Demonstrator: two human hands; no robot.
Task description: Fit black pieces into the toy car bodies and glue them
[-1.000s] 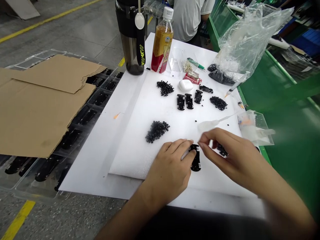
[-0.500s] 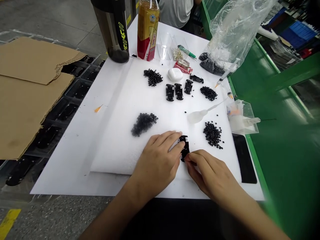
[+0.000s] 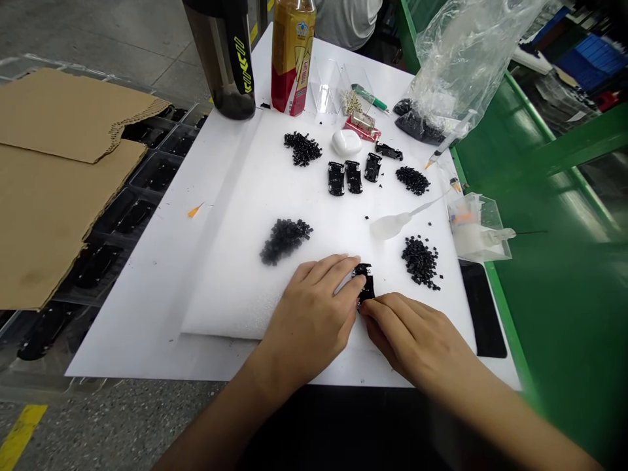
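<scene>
A small black plastic part (image 3: 365, 282) lies on the white foam sheet (image 3: 245, 261) near its front edge. My left hand (image 3: 314, 320) presses on the part's left side with its fingertips. My right hand (image 3: 417, 340) touches the part's lower end with pinched fingers; whether they hold a small piece is hidden. A pile of tiny black pieces (image 3: 420, 261) lies just right of my hands and another pile (image 3: 284, 239) to the left.
Three black parts (image 3: 352, 176), two more small piles (image 3: 301, 148) (image 3: 413, 180), a white dropper (image 3: 392, 226), a white case (image 3: 346, 142), a syringe (image 3: 449, 140), a plastic bag (image 3: 461, 65), a drink bottle (image 3: 293, 55), a dark tumbler (image 3: 223, 59). Cardboard (image 3: 53, 183) covers trays at left. Another person sits behind the table.
My right hand came back from the right-hand pile to the part's lower end. My left hand stayed on the part. The view tilted down and shifted.
</scene>
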